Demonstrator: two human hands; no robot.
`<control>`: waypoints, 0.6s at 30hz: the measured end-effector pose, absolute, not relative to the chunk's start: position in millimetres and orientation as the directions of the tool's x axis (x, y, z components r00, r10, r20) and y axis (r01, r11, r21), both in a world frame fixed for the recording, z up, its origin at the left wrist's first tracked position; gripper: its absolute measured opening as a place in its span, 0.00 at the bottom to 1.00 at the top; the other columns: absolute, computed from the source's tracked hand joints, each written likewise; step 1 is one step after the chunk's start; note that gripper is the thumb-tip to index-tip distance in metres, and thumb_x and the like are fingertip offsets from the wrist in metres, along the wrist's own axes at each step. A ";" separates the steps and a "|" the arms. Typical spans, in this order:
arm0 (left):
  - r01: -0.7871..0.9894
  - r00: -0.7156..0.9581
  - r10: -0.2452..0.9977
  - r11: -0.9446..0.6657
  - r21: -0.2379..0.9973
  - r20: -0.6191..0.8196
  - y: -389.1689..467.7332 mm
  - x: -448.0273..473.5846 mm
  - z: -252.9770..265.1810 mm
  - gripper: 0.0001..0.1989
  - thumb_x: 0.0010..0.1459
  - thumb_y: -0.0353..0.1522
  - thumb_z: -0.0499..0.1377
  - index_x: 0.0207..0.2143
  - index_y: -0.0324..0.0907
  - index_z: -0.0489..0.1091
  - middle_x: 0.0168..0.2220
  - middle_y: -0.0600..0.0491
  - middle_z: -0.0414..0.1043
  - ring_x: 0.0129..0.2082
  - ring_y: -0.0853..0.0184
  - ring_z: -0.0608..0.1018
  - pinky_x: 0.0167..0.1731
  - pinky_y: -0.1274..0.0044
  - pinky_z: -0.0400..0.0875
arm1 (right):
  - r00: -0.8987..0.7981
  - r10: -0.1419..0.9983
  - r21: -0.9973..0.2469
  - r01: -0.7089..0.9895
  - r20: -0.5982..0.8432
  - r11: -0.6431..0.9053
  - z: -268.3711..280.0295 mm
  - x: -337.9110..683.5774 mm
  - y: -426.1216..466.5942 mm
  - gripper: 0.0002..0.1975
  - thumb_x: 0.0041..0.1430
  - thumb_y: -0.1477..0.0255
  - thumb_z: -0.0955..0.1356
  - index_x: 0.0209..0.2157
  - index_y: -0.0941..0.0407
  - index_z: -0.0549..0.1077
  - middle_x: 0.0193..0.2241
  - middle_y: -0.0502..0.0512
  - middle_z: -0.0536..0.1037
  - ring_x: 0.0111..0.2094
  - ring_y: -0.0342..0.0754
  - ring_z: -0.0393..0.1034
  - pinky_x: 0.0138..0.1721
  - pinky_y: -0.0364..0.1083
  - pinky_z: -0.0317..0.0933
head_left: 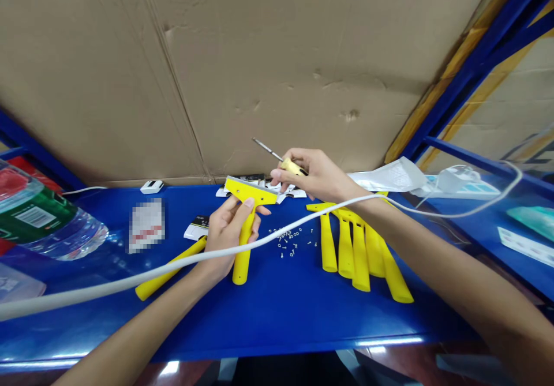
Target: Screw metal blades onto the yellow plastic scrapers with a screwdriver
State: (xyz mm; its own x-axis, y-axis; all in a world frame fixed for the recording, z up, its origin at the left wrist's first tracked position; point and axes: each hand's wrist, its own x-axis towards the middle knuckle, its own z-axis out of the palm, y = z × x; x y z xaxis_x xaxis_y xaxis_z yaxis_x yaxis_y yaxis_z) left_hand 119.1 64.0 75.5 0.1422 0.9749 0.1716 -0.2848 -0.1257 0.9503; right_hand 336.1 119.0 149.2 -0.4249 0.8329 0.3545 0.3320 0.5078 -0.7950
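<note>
Yellow T-shaped scraper (247, 230), metal-edged

The left hand (227, 233) covers part of the stem of a yellow T-shaped scraper (246, 230) and the far end of a slim yellow handle (156, 284). The right hand (318, 173) hides part of a pale-yellow screwdriver handle (293, 167); its forearm (454, 259) and a thick white cable (303, 221) partly cover the yellow scrapers (359, 256) on the right. The loose metal screws (285, 239) are too small to count. Blocky pixels obscure a white-and-red packet (147, 224). The left edge cuts off a clear, green-labelled plastic bottle (38, 213), the right edge a green plastic packet (534, 221).
</note>
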 end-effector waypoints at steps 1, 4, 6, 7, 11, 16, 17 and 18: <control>-0.294 0.116 0.975 -0.148 0.944 0.189 65.0 119.2 75.7 0.13 0.67 0.40 0.67 0.44 0.41 0.72 0.36 0.51 0.81 0.19 0.76 0.69 0.17 0.82 0.64 | -0.393 0.842 -0.788 0.349 0.369 0.508 145.0 341.4 119.1 0.18 0.67 0.54 0.73 0.37 0.55 0.73 0.36 0.55 0.85 0.29 0.45 0.77 0.31 0.46 0.66; -0.302 0.078 0.969 -0.200 0.932 0.233 67.7 118.6 74.4 0.14 0.67 0.40 0.67 0.47 0.44 0.68 0.38 0.51 0.82 0.21 0.73 0.72 0.17 0.82 0.67 | -0.280 0.880 -0.723 0.502 0.384 0.475 126.6 363.3 117.0 0.21 0.70 0.51 0.70 0.34 0.54 0.69 0.33 0.54 0.84 0.25 0.45 0.71 0.32 0.48 0.62; -0.305 0.066 0.964 -0.226 0.925 0.258 69.5 117.9 72.5 0.15 0.67 0.40 0.67 0.48 0.45 0.67 0.38 0.50 0.83 0.23 0.72 0.74 0.18 0.82 0.67 | -0.246 0.884 -0.652 0.602 0.397 0.460 111.0 380.1 113.3 0.23 0.70 0.49 0.70 0.32 0.53 0.69 0.30 0.54 0.82 0.31 0.48 0.72 0.34 0.49 0.60; -0.305 0.064 0.961 -0.237 0.922 0.268 70.5 117.5 71.2 0.15 0.67 0.39 0.67 0.49 0.45 0.66 0.39 0.50 0.83 0.23 0.72 0.74 0.17 0.82 0.67 | -0.241 0.896 -0.637 0.636 0.372 0.436 103.2 388.0 110.8 0.23 0.69 0.48 0.70 0.32 0.54 0.71 0.30 0.53 0.81 0.30 0.49 0.71 0.33 0.49 0.58; -0.297 0.083 0.958 -0.240 0.924 0.276 74.0 116.9 65.5 0.15 0.67 0.38 0.66 0.51 0.45 0.67 0.38 0.49 0.82 0.23 0.71 0.74 0.16 0.81 0.66 | -0.208 0.908 -0.534 0.752 0.365 0.387 79.7 407.7 99.7 0.25 0.66 0.46 0.71 0.30 0.53 0.69 0.26 0.50 0.74 0.27 0.47 0.64 0.32 0.48 0.53; -0.304 0.102 0.979 -0.139 0.942 0.177 72.2 120.2 62.6 0.13 0.67 0.35 0.66 0.50 0.45 0.69 0.39 0.49 0.82 0.25 0.71 0.73 0.16 0.82 0.67 | -0.411 0.856 -0.360 0.783 0.313 0.507 69.8 407.2 91.6 0.18 0.67 0.56 0.74 0.31 0.54 0.72 0.29 0.51 0.77 0.29 0.47 0.66 0.35 0.48 0.54; -0.303 0.107 0.983 -0.111 0.947 0.149 71.1 121.4 62.9 0.12 0.67 0.35 0.66 0.49 0.45 0.69 0.40 0.49 0.82 0.25 0.71 0.73 0.16 0.83 0.67 | -0.462 0.837 -0.349 0.763 0.293 0.544 68.9 405.8 90.5 0.15 0.67 0.58 0.75 0.33 0.55 0.75 0.33 0.52 0.80 0.33 0.48 0.69 0.37 0.48 0.56; -0.300 0.113 0.986 -0.083 0.950 0.122 70.0 122.7 63.1 0.11 0.67 0.35 0.66 0.49 0.45 0.70 0.40 0.49 0.82 0.25 0.71 0.73 0.16 0.83 0.66 | -0.509 0.818 -0.347 0.741 0.268 0.574 68.1 404.4 89.4 0.13 0.67 0.60 0.75 0.36 0.55 0.77 0.37 0.53 0.82 0.37 0.49 0.72 0.39 0.48 0.58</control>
State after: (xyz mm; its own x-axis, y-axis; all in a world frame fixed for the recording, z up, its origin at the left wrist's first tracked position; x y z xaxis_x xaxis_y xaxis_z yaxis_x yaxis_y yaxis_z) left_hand 122.7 70.0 63.1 0.1125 0.9861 0.1219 -0.3000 -0.0832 0.9503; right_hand 404.4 89.4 68.1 -0.5085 0.8183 0.2679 0.7414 0.5743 -0.3470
